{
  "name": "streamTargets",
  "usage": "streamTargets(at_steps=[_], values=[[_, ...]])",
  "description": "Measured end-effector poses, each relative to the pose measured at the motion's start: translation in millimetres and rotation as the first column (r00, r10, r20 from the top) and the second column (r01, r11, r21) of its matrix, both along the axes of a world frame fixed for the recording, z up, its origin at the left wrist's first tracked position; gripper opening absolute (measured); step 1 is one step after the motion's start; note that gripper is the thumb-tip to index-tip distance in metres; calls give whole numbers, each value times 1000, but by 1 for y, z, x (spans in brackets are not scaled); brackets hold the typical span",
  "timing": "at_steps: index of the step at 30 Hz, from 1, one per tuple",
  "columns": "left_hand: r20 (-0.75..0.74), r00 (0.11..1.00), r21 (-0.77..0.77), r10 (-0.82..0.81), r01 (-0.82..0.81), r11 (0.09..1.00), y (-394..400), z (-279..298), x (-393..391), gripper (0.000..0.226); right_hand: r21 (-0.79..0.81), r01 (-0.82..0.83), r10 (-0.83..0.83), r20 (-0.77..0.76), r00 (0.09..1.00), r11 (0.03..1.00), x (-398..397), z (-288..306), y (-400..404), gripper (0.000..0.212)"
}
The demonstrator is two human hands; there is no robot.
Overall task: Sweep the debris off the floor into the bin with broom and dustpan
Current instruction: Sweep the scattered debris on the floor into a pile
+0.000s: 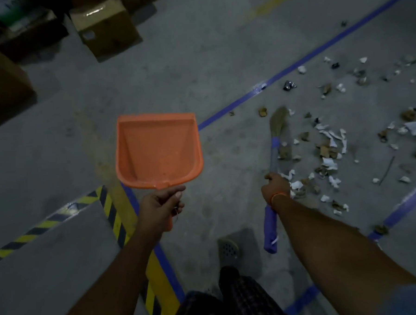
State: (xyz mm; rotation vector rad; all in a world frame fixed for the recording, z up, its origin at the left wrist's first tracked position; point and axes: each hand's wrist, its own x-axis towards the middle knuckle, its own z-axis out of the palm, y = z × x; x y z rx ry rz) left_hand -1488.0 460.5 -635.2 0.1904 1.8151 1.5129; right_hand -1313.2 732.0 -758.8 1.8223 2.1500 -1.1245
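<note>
With the left hand (160, 203) gripping the dustpan (158, 150) aloft and the right hand (277, 186) gripping the broom (274, 154) beside the debris (331, 148), a hard stroke could scatter scraps.

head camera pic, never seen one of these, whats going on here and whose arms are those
There is one picture, taken by a camera worn on a person's head, looking forward and down. So the two bare arms reaching in from the bottom belong to the wearer; no machine is involved.

The left hand grips the handle of an orange dustpan, held up off the floor and empty. The right hand grips a broom with a purple handle, its bristles pointing toward the debris: torn white paper and brown scraps scattered on the grey concrete floor, inside blue tape lines. Cardboard boxes stand at the top left. No bin is in view.
</note>
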Motion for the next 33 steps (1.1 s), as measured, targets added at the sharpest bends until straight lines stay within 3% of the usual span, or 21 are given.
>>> streamTargets(at_steps=[6,10,15,23,27,33], values=[[-34,997,8,-75,75,997,53,15,-65,19,-43,-107,102,-107,989,993,-85,12,11,40],[-51,989,-10,-139,138,990,73,9,-118,19,-151,-205,189,-110,976,967,-144,0,19,40],[-44,966,-57,-253,250,966,113,-7,-211,21,-194,-76,70,-41,997,978,-194,-34,58,38],[-28,923,-76,-384,381,921,195,-12,-318,18,-39,288,-288,9,958,957,-219,-22,147,36],[-28,911,-66,-412,409,910,238,-1,-341,18,29,260,-260,-16,965,965,-239,-4,169,40],[-22,894,-45,-448,446,894,310,6,-363,20,-55,84,-87,-51,995,995,-299,1,215,42]])
